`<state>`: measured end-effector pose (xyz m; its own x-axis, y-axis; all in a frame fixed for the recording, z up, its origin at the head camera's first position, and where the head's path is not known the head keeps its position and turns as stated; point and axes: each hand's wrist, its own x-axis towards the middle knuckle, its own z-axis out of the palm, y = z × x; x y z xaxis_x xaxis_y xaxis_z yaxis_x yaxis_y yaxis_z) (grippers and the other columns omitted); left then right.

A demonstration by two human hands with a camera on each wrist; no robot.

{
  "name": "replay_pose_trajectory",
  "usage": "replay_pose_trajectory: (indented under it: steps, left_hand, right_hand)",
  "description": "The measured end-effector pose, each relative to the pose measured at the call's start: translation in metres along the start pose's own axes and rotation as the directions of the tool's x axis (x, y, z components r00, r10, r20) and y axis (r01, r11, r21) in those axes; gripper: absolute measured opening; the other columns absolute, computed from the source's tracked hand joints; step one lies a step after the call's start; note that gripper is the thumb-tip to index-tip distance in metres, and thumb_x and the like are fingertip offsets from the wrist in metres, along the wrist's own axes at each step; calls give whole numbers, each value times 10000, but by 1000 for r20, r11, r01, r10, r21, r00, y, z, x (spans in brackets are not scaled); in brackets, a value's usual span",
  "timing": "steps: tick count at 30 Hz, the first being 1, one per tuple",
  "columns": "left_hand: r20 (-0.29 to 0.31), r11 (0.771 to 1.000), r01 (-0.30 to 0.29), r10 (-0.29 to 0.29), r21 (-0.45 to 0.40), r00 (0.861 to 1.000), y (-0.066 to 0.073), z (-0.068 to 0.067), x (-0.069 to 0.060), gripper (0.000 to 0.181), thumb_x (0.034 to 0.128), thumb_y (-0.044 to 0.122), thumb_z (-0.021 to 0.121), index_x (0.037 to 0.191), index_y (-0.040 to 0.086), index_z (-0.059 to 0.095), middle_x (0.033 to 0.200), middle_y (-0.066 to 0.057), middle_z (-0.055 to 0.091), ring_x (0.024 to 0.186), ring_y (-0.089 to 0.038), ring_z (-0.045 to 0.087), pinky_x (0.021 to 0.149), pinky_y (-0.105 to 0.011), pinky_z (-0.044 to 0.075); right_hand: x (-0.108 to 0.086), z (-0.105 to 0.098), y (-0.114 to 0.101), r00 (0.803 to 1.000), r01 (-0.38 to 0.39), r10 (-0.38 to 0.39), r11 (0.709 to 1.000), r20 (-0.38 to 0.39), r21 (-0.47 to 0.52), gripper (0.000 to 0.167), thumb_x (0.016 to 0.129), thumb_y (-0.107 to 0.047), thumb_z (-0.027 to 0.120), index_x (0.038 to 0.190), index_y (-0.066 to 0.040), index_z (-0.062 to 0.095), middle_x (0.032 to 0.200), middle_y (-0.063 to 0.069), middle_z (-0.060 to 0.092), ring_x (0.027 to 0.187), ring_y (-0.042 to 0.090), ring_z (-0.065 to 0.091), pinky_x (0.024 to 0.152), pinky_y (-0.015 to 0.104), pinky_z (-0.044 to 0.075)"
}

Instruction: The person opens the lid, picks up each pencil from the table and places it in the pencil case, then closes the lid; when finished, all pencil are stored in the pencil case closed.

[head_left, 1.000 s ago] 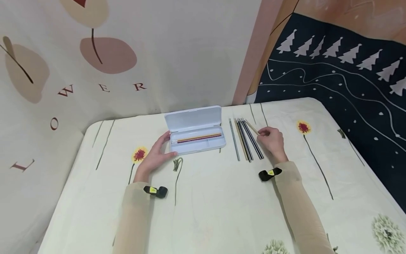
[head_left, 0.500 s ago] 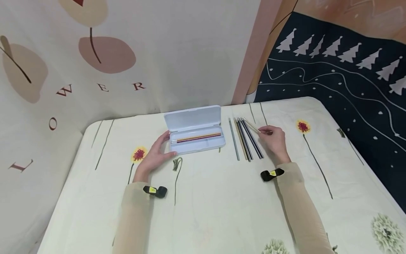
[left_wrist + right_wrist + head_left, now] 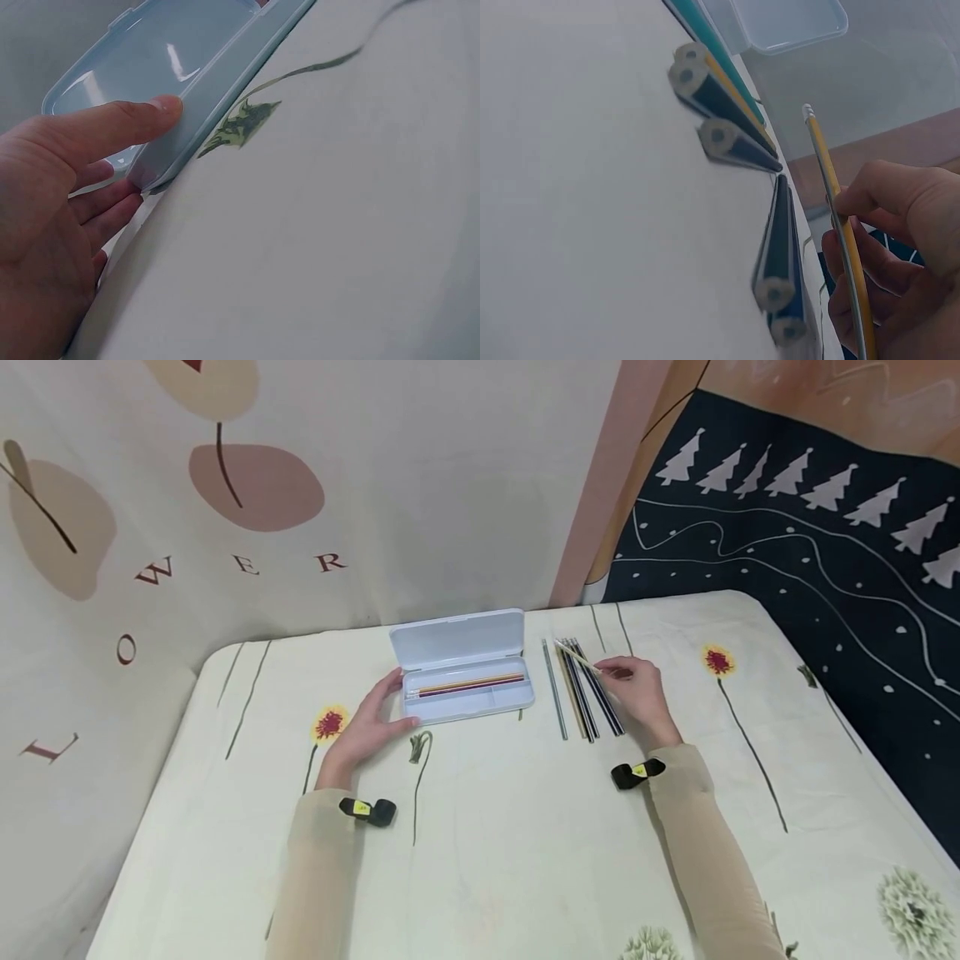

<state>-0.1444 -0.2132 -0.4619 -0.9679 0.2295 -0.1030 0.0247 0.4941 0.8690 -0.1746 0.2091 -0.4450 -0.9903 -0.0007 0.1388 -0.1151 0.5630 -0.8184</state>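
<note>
A pale blue pencil case (image 3: 450, 708) lies with its lid up, holding a yellow and a dark red pencil (image 3: 472, 688) in its long compartment. My left hand (image 3: 365, 727) grips its left end, thumb on the near rim (image 3: 169, 105) and fingers at the end wall. In my right hand (image 3: 636, 695), a yellow pencil (image 3: 826, 161) is pinched between thumb and fingers, raised over the loose pencils. Several dark pencils (image 3: 588, 693) and a yellow one lie fanned out under it, with a teal pencil (image 3: 553, 689) apart on their left.
A cloth with printed flowers (image 3: 495, 827) covers the table. Behind its far edge hangs a pale curtain (image 3: 450, 485), and a dark printed cloth (image 3: 787, 543) hangs at the right. Camera straps are on both wrists.
My right hand has lifted the yellow pencil from the right side of the bunch and moved it slightly left, across the dark pencils. My left hand stays on the case.
</note>
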Motion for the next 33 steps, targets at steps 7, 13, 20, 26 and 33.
replay_pose_trajectory:
  steps: [7, 13, 20, 26, 33]
  left_hand:
    - [-2, 1000, -5, 5, -8, 1000, -2, 0, 1, 923, 837, 239, 768, 1555, 167, 193, 1543, -110, 304, 1449, -290, 109, 1135, -569, 56]
    - [0, 1000, -13, 13, -17, 1000, -4, 1, 1, 926, 833, 222, 772, 1554, 160, 195, 1539, -116, 310, 1447, -296, 116, 1131, -578, 54]
    - [-1, 1000, -15, 15, -13, 1000, -2, 1, 0, 916, 837, 220, 767, 1552, 155, 199, 1537, -114, 314, 1447, -289, 121, 1135, -567, 58]
    - [-11, 1000, -22, 22, 3, 1000, -2, 1, 1, 906, 841, 206, 759, 1550, 142, 200, 1535, -120, 314, 1444, -294, 132, 1141, -547, 64]
    - [-17, 1000, -4, 4, -1, 1000, 1, 1, 0, 946, 835, 208, 764, 1557, 158, 156, 1572, -126, 226, 1441, -297, 156, 1145, -533, 77]
  right_hand:
    - [1, 8, -8, 999, 46, -46, 999, 23, 7, 198, 864, 33, 617, 1034, 50, 717, 908, 183, 665, 831, 289, 628, 730, 354, 508]
    - [1, 15, -13, 997, 70, -71, 997, 38, 27, 180, 864, 24, 633, 1018, 44, 724, 902, 174, 677, 815, 276, 625, 657, 250, 486]
    - [0, 21, -17, 995, 59, -62, 997, 83, 39, 174, 867, 37, 654, 1023, 21, 730, 957, 165, 684, 808, 246, 609, 635, 225, 464]
    - [0, 27, -19, 990, 73, -76, 997, 120, 33, 166, 872, 12, 670, 1024, 6, 736, 958, 140, 680, 796, 218, 578, 630, 232, 459]
    - [-2, 32, -24, 987, 84, -90, 995, 135, 46, 157, 870, 27, 660, 1007, 13, 736, 927, 138, 680, 778, 214, 571, 628, 234, 457]
